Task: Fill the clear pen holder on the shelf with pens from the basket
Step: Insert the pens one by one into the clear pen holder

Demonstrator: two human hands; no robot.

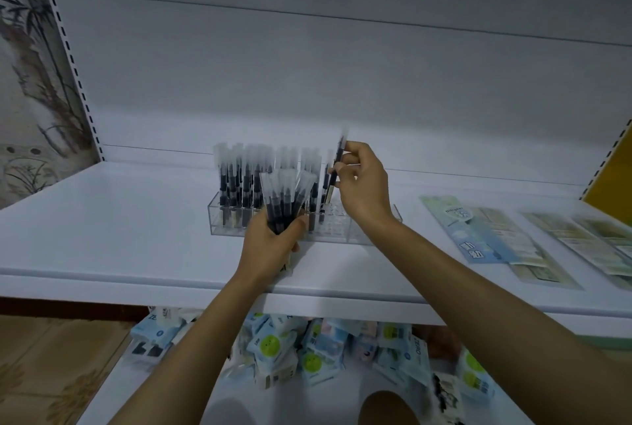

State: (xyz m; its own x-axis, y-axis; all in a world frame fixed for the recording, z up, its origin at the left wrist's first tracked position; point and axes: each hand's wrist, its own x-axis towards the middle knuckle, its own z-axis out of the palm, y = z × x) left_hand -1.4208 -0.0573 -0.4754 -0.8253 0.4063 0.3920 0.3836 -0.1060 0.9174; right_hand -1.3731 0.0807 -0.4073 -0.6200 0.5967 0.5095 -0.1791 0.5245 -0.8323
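left hand [273, 243] — grips pen bundle [287, 199] | right hand [362, 182] — raised, pinches 1 pen [339, 154]

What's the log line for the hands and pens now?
left hand: grips pen bundle | right hand: pinches single pen over clear holder | holder: left part filled

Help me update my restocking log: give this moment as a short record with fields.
left hand: grips a bundle of pens
right hand: pinches a single pen, near upright, over the pen holder
pen holder: clear, on the white shelf; left part full of standing pens, right holes empty
beside it: flat packets lying to the right
basket: not in view
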